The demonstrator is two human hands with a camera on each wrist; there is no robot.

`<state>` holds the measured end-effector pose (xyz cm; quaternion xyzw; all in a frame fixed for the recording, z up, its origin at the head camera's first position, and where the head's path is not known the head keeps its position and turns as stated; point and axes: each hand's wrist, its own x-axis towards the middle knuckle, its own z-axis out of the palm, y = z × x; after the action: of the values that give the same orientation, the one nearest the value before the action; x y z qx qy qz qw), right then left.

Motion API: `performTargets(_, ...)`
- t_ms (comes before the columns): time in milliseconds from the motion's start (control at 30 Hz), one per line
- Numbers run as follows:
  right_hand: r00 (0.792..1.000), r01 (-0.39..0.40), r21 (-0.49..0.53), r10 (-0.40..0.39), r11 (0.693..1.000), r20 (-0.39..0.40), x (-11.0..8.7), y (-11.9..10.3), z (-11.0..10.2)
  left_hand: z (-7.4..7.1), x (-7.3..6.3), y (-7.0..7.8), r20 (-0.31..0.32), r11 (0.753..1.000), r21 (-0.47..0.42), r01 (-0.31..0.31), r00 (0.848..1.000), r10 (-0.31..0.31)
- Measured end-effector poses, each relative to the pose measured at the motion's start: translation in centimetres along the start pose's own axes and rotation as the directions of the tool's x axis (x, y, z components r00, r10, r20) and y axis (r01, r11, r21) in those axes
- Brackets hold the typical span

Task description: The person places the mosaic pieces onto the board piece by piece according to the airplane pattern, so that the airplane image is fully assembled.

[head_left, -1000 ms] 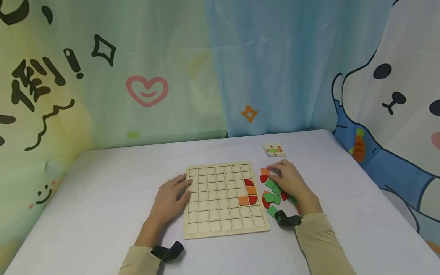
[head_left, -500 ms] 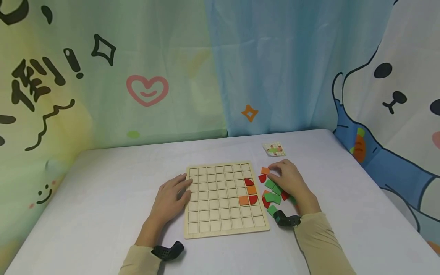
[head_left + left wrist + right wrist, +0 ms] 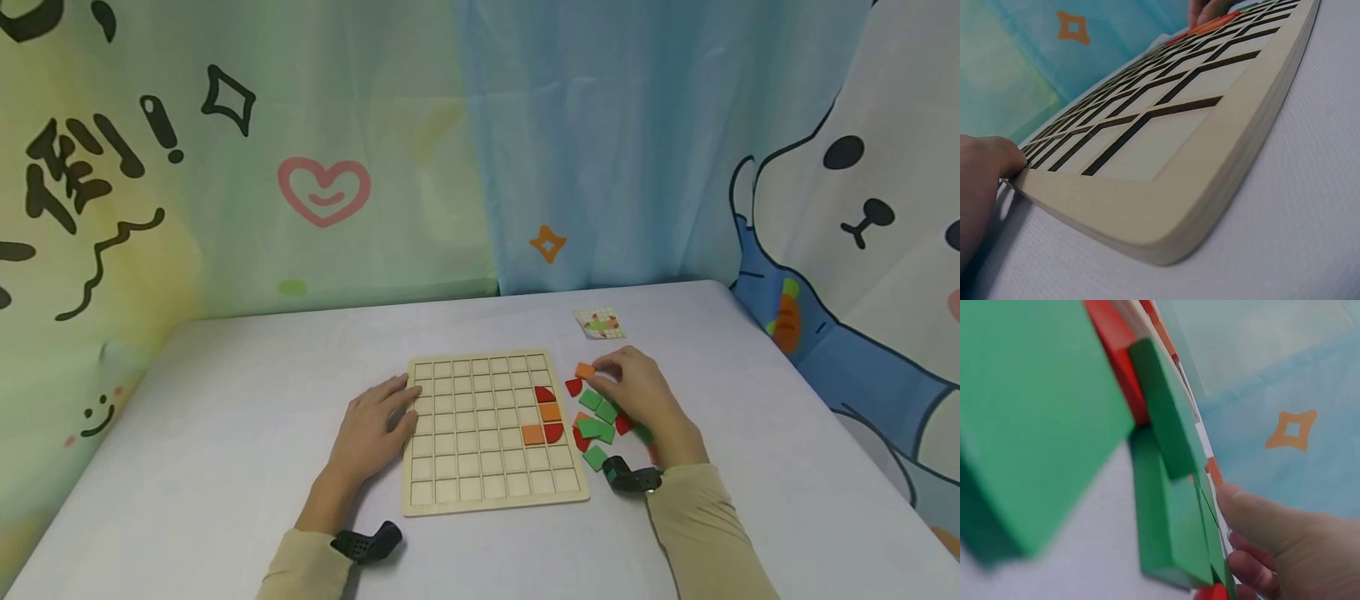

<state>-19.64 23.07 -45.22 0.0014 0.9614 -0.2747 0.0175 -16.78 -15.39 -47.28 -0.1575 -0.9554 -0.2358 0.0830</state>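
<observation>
Orange tile (image 3: pixel 583 371) is pinched by the right hand (image 3: pixel 642 392), the nearer, just right of the wooden board (image 3: pixel 468 442) by its far right corner; the left hand (image 3: pixel 373 427), thumb spread from fingers, rests on the board's left edge.

The board (image 3: pixel 1141 211) looks smooth matt wood; the tablecloth (image 3: pixel 1304 194), woven.
</observation>
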Motion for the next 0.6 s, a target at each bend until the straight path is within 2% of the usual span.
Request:
performTargets(167, 1.0, 0.014, 0.004, -0.014, 1.0, 0.009, -0.1, 0.0, -0.2, 0.0, 0.0, 0.0, 0.001, 1.0, 0.0, 0.001, 1.0, -0.001)
performTargets(367, 0.997, 0.072, 0.004, -0.072, 0.997, 0.007, -0.1, -0.7, -0.7, -0.1, -0.1, 0.1, -0.003, 1.0, 0.0, -0.002, 1.0, 0.002)
performTargets(500, 0.988, 0.152, 0.028, -0.153, 0.988, 0.021, -0.3, -1.4, -1.0, -0.1, -0.1, 0.1, -0.003, 1.0, -0.003, -0.002, 1.0, 0.002)
performTargets(600, 0.974, 0.22, 0.056, -0.223, 0.974, 0.051, -0.3, -1.8, -1.1, 0.0, -0.1, 0.1, -0.004, 1.0, -0.003, -0.002, 1.0, 0.002)
